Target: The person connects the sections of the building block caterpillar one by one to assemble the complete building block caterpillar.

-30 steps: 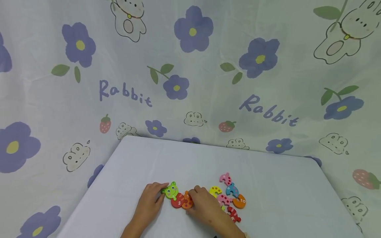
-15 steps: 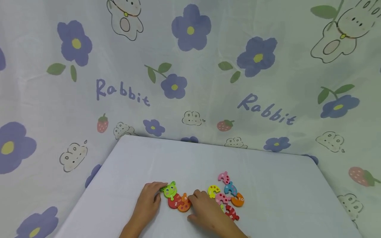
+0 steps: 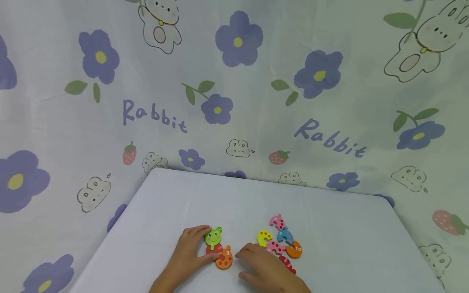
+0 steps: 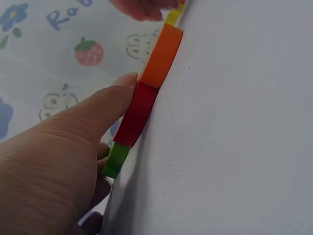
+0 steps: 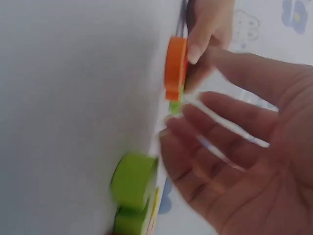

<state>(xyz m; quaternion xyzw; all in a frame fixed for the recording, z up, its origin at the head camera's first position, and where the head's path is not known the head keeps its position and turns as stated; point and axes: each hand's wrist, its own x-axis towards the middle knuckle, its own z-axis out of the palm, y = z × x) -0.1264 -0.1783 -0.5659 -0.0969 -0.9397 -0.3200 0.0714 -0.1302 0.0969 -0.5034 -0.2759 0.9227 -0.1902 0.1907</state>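
Could pop the orange piece (image 3: 224, 264) loose by pressing unevenly with the left hand (image 3: 187, 251), holding the chain (image 3: 214, 248) in its fingers at ten o'clock from the wide-fingered right hand (image 3: 266, 267), or scatter the other pieces (image 3: 275, 246) at the latter's one o'clock by brushing past.

The left hand (image 3: 188, 250) and right hand (image 3: 266, 266) both hold thumb apart from gently bent fingers.

Apparently wooden pieces (image 3: 224, 261) on white table (image 3: 176, 199)
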